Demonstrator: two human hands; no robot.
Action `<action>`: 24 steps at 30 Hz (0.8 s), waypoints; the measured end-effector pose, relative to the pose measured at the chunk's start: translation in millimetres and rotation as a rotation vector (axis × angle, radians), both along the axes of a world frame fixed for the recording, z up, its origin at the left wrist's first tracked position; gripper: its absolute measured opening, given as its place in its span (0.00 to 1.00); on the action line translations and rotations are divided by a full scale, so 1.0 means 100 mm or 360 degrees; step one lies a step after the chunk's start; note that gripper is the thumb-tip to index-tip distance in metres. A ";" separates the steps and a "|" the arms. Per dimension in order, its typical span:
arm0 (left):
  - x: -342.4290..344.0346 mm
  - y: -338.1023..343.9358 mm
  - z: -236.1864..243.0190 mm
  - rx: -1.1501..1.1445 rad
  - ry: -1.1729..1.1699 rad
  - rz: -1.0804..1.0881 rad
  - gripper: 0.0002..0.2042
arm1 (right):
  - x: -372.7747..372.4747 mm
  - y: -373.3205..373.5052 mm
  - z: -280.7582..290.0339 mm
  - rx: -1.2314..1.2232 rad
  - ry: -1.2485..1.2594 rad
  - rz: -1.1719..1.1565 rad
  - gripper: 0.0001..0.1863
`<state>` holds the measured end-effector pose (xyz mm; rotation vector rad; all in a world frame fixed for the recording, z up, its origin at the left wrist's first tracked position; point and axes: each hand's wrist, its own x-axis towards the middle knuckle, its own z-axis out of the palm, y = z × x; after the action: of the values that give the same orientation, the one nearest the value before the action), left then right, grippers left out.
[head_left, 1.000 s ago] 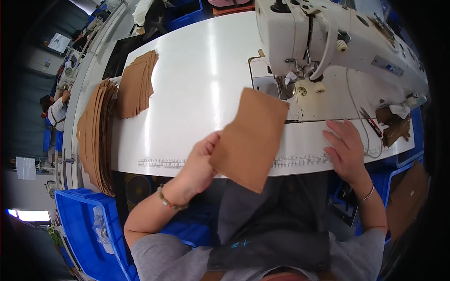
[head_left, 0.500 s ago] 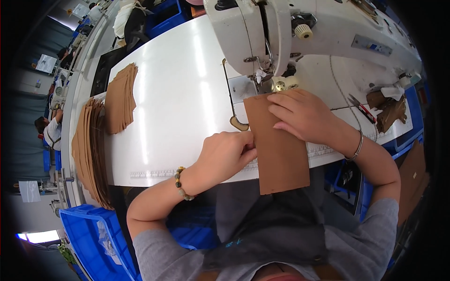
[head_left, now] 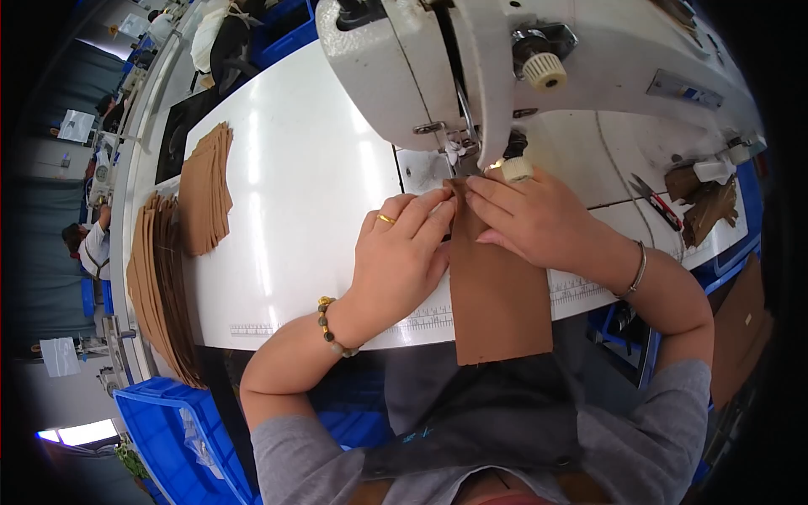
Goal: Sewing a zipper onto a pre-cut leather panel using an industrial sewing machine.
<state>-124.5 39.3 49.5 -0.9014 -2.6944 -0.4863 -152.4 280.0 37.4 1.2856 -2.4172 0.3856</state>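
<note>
My left hand [head_left: 400, 244] has its fingertips on the upper left corner of a brown piece [head_left: 502, 311]; I can't tell whether they pinch or only press. My right hand [head_left: 530, 220] lies over its upper part, fingers and thumb spread on top; I can't see any closing beneath. The piece runs below my grip past the table [head_left: 290, 202] edge. Just beyond my fingertips is the sewing machine's presser foot [head_left: 468, 167]; red-handled snips [head_left: 659, 204] lie to my right hand's right.

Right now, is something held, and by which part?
A brown piece, handled at its upper end: the left grip at the left edge, the right grip on top. Whether either pinches it cannot be told.
</note>
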 end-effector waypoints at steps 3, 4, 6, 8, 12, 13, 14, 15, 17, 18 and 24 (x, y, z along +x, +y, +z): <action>0.01 0.02 -0.04 -0.0087 0.0052 -0.0046 0.27 | 0.00 -0.02 0.00 0.0010 -0.0055 -0.0005 0.22; 0.02 0.03 -0.05 -0.0134 0.0041 -0.0048 0.29 | 0.00 -0.02 0.00 0.0020 -0.0096 -0.0010 0.21; 0.02 0.02 -0.06 -0.0124 0.0024 -0.0036 0.28 | -0.03 -0.02 -0.02 0.0012 0.0004 0.0011 0.19; 0.02 0.02 -0.06 -0.0108 0.0008 -0.0020 0.28 | -0.05 -0.03 -0.03 0.0007 0.0104 0.0038 0.18; 0.02 0.01 -0.06 -0.0127 -0.0004 -0.0026 0.27 | -0.09 -0.05 -0.04 -0.0099 0.0264 0.0000 0.18; 0.02 0.01 -0.06 -0.0145 -0.0002 -0.0036 0.27 | -0.09 -0.06 -0.04 -0.0074 0.0184 0.0024 0.18; 0.02 0.01 -0.06 -0.0132 -0.0004 -0.0020 0.27 | -0.10 -0.06 -0.04 -0.0063 0.0199 0.0029 0.18; 0.02 0.01 -0.07 -0.0125 0.0003 -0.0028 0.27 | -0.10 -0.05 -0.04 -0.0036 0.0145 0.0030 0.19; 0.00 0.01 -0.08 -0.0108 0.0014 -0.0029 0.27 | -0.10 -0.03 -0.04 0.0001 0.0097 0.0038 0.19; -0.01 0.01 -0.08 -0.0119 0.0026 -0.0030 0.27 | -0.09 -0.02 -0.04 0.0042 0.0082 0.0020 0.19; -0.16 0.03 -0.12 -0.0165 0.0098 0.0046 0.26 | -0.18 -0.02 -0.06 0.0042 0.0062 -0.0106 0.20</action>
<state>-140.3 42.3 37.2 -0.8881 -2.6936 -0.3099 -170.8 278.5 31.6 1.2087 -2.4329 0.3084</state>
